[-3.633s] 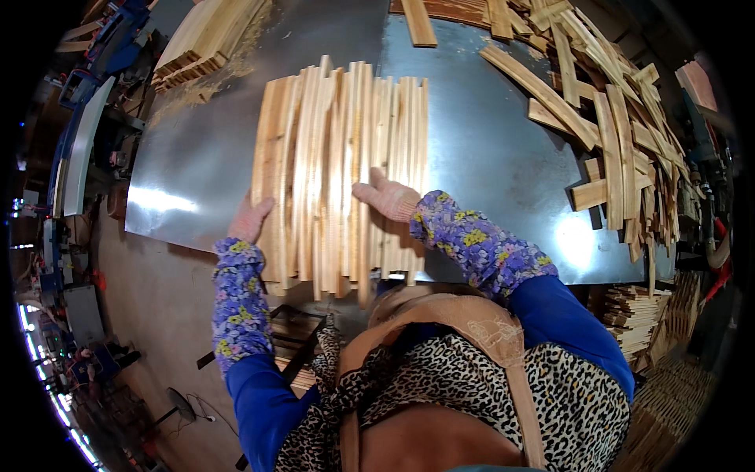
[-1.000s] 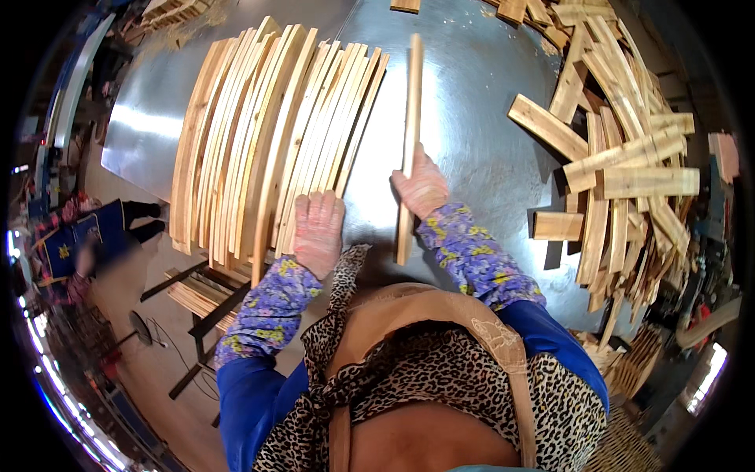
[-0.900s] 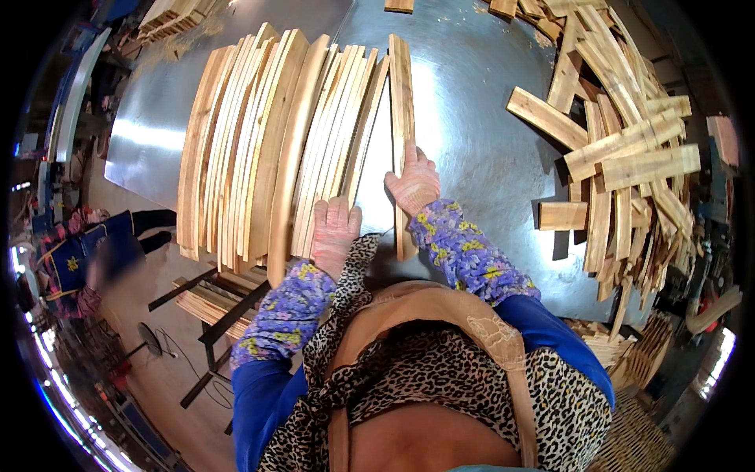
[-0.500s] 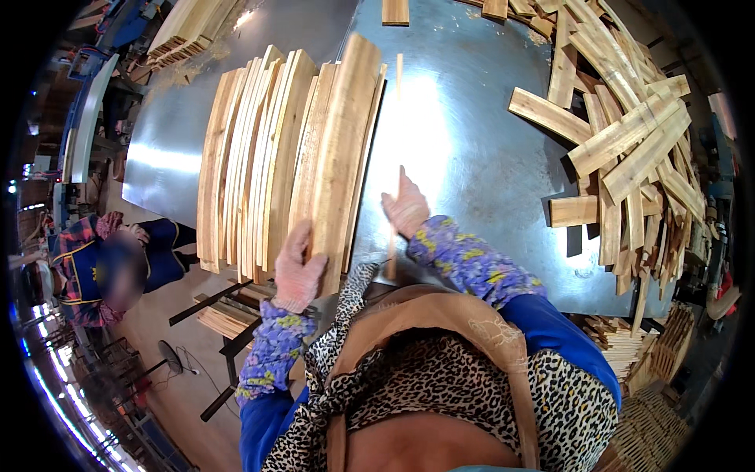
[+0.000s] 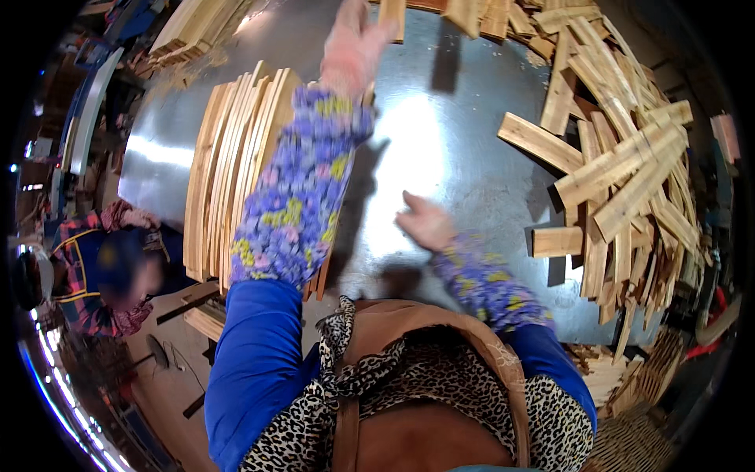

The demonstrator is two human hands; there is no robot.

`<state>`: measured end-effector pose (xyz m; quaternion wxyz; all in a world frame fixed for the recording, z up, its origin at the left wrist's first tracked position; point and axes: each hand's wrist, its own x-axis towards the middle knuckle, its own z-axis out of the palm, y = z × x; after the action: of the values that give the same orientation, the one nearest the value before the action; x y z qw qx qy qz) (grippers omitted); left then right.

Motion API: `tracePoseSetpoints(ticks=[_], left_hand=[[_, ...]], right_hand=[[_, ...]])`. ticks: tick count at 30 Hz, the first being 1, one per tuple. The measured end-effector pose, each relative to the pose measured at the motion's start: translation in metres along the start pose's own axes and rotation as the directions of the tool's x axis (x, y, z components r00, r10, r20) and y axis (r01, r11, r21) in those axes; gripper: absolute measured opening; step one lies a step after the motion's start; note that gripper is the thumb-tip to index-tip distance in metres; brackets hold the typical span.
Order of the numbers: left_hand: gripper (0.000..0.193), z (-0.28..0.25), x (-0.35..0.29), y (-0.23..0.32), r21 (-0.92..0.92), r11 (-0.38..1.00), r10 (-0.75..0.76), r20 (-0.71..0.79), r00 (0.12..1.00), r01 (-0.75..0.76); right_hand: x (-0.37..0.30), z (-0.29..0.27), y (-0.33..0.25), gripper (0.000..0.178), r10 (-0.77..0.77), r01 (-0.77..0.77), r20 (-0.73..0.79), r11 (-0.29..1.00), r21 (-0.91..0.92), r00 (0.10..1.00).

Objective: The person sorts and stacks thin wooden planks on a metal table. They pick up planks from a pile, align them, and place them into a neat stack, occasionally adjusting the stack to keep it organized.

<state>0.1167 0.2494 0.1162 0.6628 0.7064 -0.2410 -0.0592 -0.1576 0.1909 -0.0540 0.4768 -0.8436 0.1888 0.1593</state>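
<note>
My left hand (image 5: 351,53), in a pinkish glove, is stretched out past the far end of a row of wooden boards (image 5: 228,169) on the metal table (image 5: 472,149). Its fingers are apart, close to a short board (image 5: 391,17) at the far side; whether they touch it is hard to tell. My left sleeve covers the right part of the row. My right hand (image 5: 427,223) is blurred over the bare metal right of the row, thumb and fingers apart, with nothing visible in it.
A loose, jumbled heap of boards (image 5: 621,181) covers the table's right side. More board ends (image 5: 494,20) lie along the far edge, and stacked planks (image 5: 193,31) stand far left. Another person (image 5: 102,267) is at the left, beyond the table.
My left hand has left the near end of the row and reached to the far side. My right hand has shifted slightly right and nearer. The thin strip beside it no longer shows.
</note>
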Motion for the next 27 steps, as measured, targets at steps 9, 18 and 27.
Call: tracePoseSetpoints(ticks=[9,18,27], left_hand=[[0.062,-0.179,-0.248,-0.058,0.891,0.077,-0.283,0.45,0.847,-0.448],[0.047,-0.232,-0.242,-0.039,0.93,-0.172,-0.208,0.287,0.935,-0.324],[0.044,-0.215,-0.254,-0.027,0.936,0.104,0.048,0.332,0.942,-0.335]], right_hand=[[0.035,-0.309,0.19,0.079,-0.005,-0.456,-0.509,0.435,-0.776,0.861],[-0.009,-0.29,0.087,0.103,-0.088,-0.14,-0.252,0.638,-0.758,0.964],[-0.023,-0.301,-0.077,0.048,-0.16,0.118,-0.228,0.975,-0.189,0.96]])
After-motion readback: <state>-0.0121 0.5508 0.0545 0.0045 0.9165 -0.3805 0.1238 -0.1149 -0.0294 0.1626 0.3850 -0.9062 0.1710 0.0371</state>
